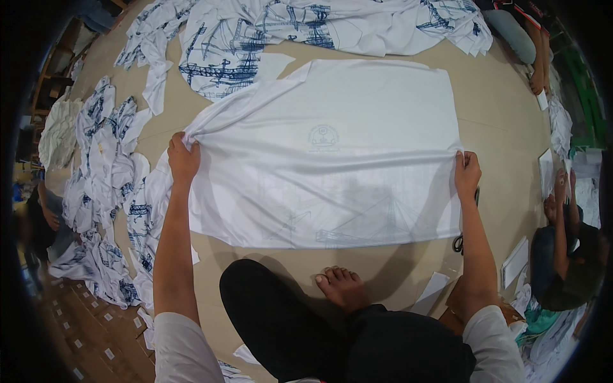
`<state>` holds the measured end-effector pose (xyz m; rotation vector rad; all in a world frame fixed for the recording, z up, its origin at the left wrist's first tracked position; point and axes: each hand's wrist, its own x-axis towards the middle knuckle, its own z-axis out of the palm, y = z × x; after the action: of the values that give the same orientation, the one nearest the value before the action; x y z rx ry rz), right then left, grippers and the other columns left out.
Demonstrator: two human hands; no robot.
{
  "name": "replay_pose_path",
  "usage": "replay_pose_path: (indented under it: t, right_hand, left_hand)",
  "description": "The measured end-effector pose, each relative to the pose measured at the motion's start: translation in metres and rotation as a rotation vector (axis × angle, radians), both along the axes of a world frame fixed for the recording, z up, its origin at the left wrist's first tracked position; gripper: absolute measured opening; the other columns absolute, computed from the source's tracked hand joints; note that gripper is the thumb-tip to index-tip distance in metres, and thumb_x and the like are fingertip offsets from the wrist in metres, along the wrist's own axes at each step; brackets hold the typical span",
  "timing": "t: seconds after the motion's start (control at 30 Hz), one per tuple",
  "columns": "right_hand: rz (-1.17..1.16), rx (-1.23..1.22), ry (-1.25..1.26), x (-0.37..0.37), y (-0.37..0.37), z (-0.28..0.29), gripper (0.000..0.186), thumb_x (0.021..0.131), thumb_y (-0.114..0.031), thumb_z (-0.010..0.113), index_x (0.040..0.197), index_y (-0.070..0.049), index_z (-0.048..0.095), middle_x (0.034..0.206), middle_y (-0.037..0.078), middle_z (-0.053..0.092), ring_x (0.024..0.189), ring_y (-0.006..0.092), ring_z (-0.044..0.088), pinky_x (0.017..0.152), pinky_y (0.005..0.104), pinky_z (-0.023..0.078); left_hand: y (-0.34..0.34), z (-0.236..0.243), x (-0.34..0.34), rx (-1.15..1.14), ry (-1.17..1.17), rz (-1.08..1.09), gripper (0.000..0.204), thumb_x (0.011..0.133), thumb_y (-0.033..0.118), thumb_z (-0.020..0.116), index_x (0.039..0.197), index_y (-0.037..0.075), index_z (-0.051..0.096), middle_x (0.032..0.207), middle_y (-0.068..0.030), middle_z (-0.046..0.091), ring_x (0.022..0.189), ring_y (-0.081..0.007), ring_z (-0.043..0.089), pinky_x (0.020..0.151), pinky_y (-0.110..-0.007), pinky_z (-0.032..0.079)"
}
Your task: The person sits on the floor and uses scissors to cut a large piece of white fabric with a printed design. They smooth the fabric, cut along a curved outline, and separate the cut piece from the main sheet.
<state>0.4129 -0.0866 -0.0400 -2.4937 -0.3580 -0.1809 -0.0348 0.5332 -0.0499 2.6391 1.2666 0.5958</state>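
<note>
A bare foot (345,290) rests on the floor (507,137); scissors (458,243) lie by the right edge of a creased white cloth (383,102), which stretches out ahead of the foot; the left hand (183,159) grips its bunched left side, closed; the right hand (468,173) pinches its right edge; beyond, blue-printed fabric (223,60) lies heaped.

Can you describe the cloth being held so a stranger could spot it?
Start at the broad beige floor. Across its middle, a wide white cloth is held at its sides by the bare left hand and right hand. Unlike the white cloths with bold blue drawings beyond it and to its left, it shows only faint printing.
</note>
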Motion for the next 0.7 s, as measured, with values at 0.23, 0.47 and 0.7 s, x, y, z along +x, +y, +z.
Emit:
replay_pose_path:
  t: [0.23,0.47,0.7]
  right_hand:
    - [-0.064,-0.055,0.208,0.018,0.030,0.020,0.050,0.090,-0.044,0.080,0.094,0.005,0.072,0.072,0.010,0.065,0.069,0.0215,0.059,0.070,0.0354,0.050]
    - [0.009,-0.051,0.193,0.066,0.060,0.013,0.058,0.087,-0.046,0.084,0.104,0.008,0.071,0.086,0.012,0.070,0.077,0.0191,0.062,0.074,0.0344,0.052]
    - [0.024,0.128,0.292,0.113,0.082,0.002,0.038,0.096,-0.032,0.077,0.109,0.003,0.069,0.087,0.007,0.066,0.076,0.0168,0.058,0.072,0.0343,0.050]
  left_hand:
    - [-0.005,0.003,0.051,0.052,-0.015,-0.073,0.070,0.091,0.045,0.078,0.143,0.005,0.055,0.140,-0.0211,0.058,0.132,-0.0436,0.052,0.110,-0.052,0.042]
    - [0.025,-0.006,0.087,-0.150,0.163,-0.195,0.047,0.091,0.030,0.078,0.129,0.009,0.061,0.110,-0.0185,0.071,0.109,-0.0416,0.066,0.097,-0.056,0.046]
    - [0.032,0.018,0.082,-0.202,-0.055,-0.190,0.024,0.099,0.007,0.060,0.121,0.004,0.051,0.106,-0.0297,0.070,0.102,-0.0529,0.065,0.085,-0.055,0.051]
